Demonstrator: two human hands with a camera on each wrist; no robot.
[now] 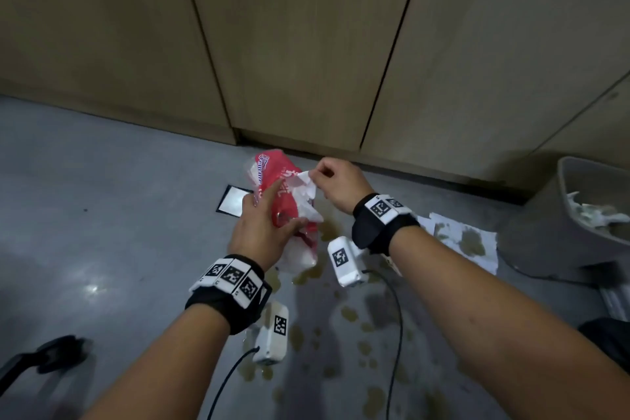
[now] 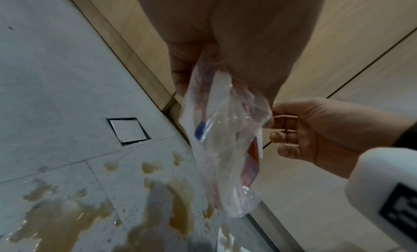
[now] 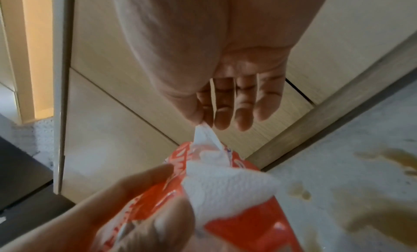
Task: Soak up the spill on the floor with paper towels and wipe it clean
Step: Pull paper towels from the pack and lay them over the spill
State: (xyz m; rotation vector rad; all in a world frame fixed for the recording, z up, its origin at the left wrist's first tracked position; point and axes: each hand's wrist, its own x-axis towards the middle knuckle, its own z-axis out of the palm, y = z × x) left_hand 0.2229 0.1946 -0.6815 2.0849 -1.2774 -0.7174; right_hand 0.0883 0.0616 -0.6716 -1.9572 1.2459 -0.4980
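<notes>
My left hand (image 1: 264, 225) holds a red and white plastic pack of paper towels (image 1: 272, 177) above the grey floor. My right hand (image 1: 335, 181) pinches the corner of a white paper towel (image 1: 305, 186) that sticks out of the pack's top. The right wrist view shows thumb and forefinger on that towel (image 3: 225, 186). Seen from the left wrist, the crinkled pack (image 2: 223, 141) hangs below my palm. A brownish spill (image 1: 347, 314) spreads over the floor in puddles and drops under my arms. One stained paper towel (image 1: 467, 239) lies flat on the floor at right.
Wooden cabinet doors (image 1: 306, 44) stand just behind the spill. A grey waste bin (image 1: 566, 215) with crumpled paper inside is at the right. A square metal floor plate (image 1: 233, 203) lies left of the pack. Black cables (image 1: 397, 317) trail across the wet floor.
</notes>
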